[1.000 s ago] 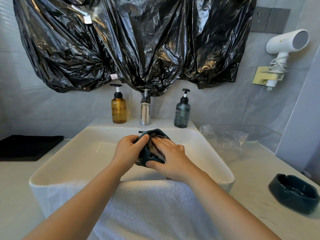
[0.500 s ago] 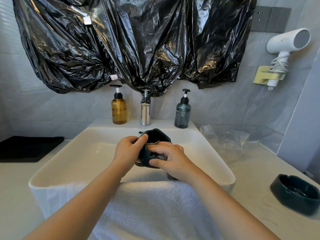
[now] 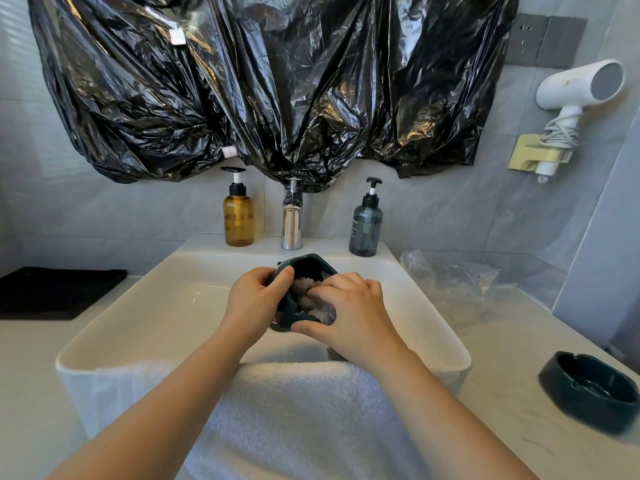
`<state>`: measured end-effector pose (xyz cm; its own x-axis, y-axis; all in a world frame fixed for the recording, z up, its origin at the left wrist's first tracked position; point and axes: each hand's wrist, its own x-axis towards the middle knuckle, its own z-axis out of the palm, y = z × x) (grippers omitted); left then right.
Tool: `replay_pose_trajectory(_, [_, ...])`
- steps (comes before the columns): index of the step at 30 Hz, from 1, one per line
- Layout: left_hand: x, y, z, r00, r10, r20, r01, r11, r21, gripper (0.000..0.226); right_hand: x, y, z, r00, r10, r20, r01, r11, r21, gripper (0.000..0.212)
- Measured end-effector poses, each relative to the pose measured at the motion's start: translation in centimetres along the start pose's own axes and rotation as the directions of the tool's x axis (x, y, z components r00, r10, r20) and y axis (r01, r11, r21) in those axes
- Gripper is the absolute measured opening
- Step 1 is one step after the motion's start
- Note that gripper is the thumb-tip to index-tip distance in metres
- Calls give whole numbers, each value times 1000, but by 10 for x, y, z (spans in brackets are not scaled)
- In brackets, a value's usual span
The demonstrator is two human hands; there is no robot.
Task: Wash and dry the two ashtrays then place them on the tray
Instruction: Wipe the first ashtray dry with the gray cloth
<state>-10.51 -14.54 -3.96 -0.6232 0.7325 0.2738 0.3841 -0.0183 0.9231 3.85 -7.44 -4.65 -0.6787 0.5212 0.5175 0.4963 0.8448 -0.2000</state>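
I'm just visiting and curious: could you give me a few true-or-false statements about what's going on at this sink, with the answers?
1. The left hand holds an ashtray over the sink. True.
2. The second ashtray sits on the tray. False: it is on the counter at right; the tray lies far left.
3. The right hand presses a cloth into the held ashtray. True.
4. The towel hangs on the wall. False: it drapes over the sink's front edge.
5. The amber bottle stands right of the tap. False: it stands left of it.
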Motion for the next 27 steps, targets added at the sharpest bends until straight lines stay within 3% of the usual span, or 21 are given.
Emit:
replay_pose_trajectory(7, [0,0,-2,1000,17,5,-17,1000,17,35,1,-3,0,994,-86,67,84,996,28,67])
replay_pose_trajectory(13, [1,1,-3,999,1,-45,-2,1000,-18,56,1,1,3,987,-115,-109,119,992,34,46])
replay_pose_trajectory(19, [1,-1,-4,1000,-1,-26,1,1000,0,39,0,-4,-2,984,-109,141,107,994,23,55])
replay_pose_trajectory(24, [1,0,-3,1000,18,-8,-18,1000,17,33,3,-3,5,988,-87,126,104,985,-135,70])
replay_pose_trajectory(27, [2,-1,-1,999,30,-17,-29,999,34,35,3,-6,3,995,-72,66,85,968,-234,66])
